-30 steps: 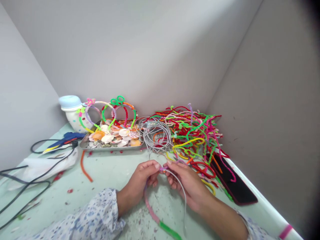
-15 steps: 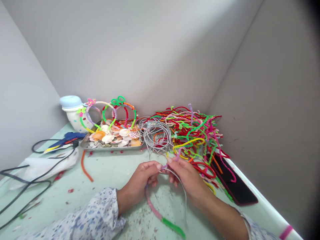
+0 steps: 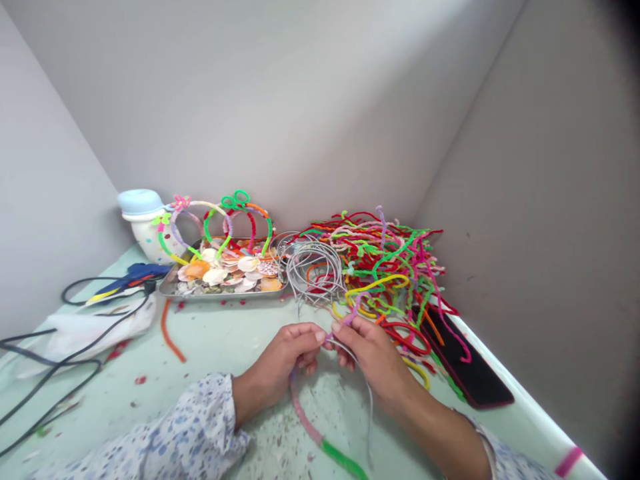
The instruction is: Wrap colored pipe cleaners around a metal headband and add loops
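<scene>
My left hand and my right hand meet at the middle of the green-topped table, both gripping a thin grey wire headband. Its lower length is wrapped in a pink and green pipe cleaner that runs down towards me. A purple pipe cleaner rises from the right fingers, where it is pinched against the wire. The fingers hide the exact spot where it meets the band.
Beyond my hands lie a metal tray of seashells, finished pipe-cleaner headbands, grey wire hoops and a heap of pipe cleaners. A black phone lies right; a glue gun, cables and white plastic lie left.
The purple pipe cleaner now stands higher above my right fingers, and both hands have shifted slightly, with the wrapped band hanging much as before.
</scene>
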### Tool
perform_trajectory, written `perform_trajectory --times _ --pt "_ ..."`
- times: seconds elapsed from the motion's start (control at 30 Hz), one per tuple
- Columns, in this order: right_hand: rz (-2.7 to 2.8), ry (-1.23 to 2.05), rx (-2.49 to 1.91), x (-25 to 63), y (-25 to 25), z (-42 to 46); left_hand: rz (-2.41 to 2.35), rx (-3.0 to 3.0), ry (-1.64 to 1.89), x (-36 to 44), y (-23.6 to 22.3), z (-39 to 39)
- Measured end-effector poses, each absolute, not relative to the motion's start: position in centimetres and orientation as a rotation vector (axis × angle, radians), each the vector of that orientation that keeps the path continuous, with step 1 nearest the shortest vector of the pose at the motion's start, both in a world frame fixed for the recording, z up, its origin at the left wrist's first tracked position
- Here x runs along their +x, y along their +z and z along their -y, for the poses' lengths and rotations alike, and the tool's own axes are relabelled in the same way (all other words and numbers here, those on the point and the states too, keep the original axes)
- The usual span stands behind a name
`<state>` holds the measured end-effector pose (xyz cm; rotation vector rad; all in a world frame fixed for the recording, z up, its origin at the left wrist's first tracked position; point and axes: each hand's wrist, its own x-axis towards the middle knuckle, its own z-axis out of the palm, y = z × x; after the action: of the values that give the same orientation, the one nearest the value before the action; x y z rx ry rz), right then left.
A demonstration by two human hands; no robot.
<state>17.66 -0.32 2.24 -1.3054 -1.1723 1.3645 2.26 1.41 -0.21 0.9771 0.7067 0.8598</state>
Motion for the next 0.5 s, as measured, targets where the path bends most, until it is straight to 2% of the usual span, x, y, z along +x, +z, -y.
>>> perform_trajectory --times 0.5 --pt "1.323 1.159 -1.286 17.67 2.03 0.59 -0.743 0.975 0.813 2.35 0.20 -1.36"
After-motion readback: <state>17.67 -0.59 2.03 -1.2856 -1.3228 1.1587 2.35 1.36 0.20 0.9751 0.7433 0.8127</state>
